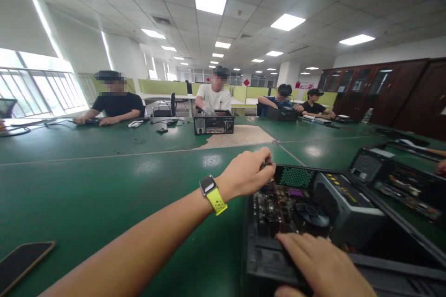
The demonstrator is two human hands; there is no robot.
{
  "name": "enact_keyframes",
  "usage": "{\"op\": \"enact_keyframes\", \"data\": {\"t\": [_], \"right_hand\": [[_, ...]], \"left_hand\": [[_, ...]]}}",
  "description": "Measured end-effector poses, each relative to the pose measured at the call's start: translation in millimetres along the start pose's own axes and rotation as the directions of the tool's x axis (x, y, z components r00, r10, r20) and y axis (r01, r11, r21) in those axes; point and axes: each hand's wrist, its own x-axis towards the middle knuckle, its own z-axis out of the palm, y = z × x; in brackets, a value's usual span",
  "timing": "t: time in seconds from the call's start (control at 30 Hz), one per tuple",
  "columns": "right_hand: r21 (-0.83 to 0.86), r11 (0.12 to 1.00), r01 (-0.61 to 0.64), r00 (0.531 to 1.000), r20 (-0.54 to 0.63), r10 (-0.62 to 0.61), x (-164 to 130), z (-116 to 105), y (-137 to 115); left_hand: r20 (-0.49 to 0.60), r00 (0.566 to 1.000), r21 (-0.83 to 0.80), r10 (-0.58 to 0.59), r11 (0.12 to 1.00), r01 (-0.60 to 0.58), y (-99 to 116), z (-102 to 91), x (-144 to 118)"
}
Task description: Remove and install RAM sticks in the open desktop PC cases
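Left hand (pixel 245 174): closed, pinching a small dark tool at the open computer case's (pixel 275 260) rear rim. Right hand (pixel 322 264): flat on the case's front, steadying it at the green table's (pixel 104 181) near edge.

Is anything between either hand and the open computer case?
Nothing visible. The left hand pinches a small dark part at the open computer case's back corner; the right hand rests flat on its near edge.

Open-plan office here: panel ceiling lights (pixel 210 1), green partitions (pixel 163 86), wood cabinets (pixel 379 88), people around a big green table (pixel 87 181) with opened computer cases (pixel 213 122).
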Motion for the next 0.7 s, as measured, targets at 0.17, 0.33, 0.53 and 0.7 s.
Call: {"op": "enact_keyframes", "data": {"t": [0.17,0.33,0.53,0.7], "right_hand": [[0.522,0.851,0.051,0.999,-0.031,-0.041,33.8,-29.1,-43.9],[0.683,0.668,-0.295,0.945,0.104,0.311,64.5,-55.6,-11.8],[0.723,0.408,-0.558,0.83,0.487,0.272,60.3,-41.2,3.0],[0.263,0.911,-0.317,0.933,0.257,0.25,45.9,-26.5,7.2]], "left_hand": [[-0.004,1.0,-0.402,-0.027,0.916,0.023,20.0,-8.7,9.1],[0.126,0.979,-0.472,-0.162,0.858,0.202,8.6,-8.6,-20.4],[0.376,0.926,-0.335,-0.019,0.929,0.155,-7.7,-19.2,-63.6],[0.534,0.845,-0.095,0.02,0.995,0.036,-13.0,-17.7,-72.4]]}}
